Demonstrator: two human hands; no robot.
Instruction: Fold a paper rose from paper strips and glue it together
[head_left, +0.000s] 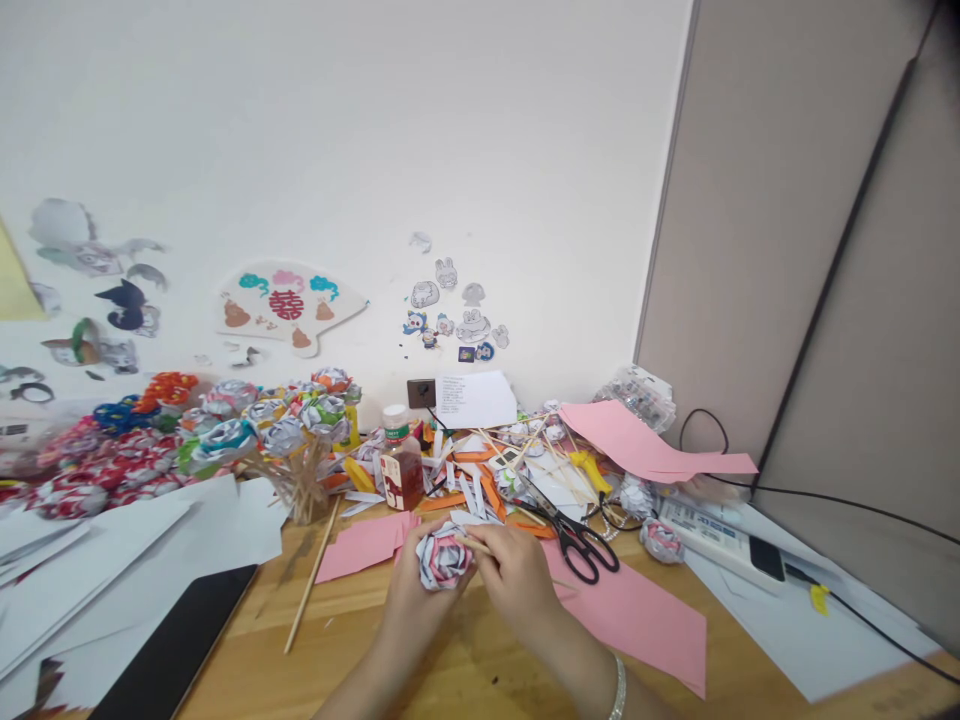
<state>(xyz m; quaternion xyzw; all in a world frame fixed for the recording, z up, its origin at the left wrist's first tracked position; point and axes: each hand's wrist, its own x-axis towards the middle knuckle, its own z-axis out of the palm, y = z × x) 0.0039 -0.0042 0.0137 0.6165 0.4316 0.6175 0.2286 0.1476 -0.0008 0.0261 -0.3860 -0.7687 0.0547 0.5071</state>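
A paper rose [442, 560] in white, grey and pink sits in my left hand [407, 590], whose fingers are wrapped around its side and underneath. My right hand [521, 580] pinches a thin wooden stick [477, 546], its tip against the rose's upper right petals. Past the right hand, black-handled scissors [577, 540] lie partly over a pink paper sheet [652, 625]. Smaller pink paper pieces [364, 545] are left of the rose. Another wooden stick [311, 580] rests on the table beyond them.
Paper flowers on sticks [292, 430] stand at the back left. A bottle [401, 460] stands among paper scraps. A black tablet-like slab [180, 640] and white sheets [97, 570] lie left. At right are a power strip [720, 545], cables and a small paper rose [661, 540].
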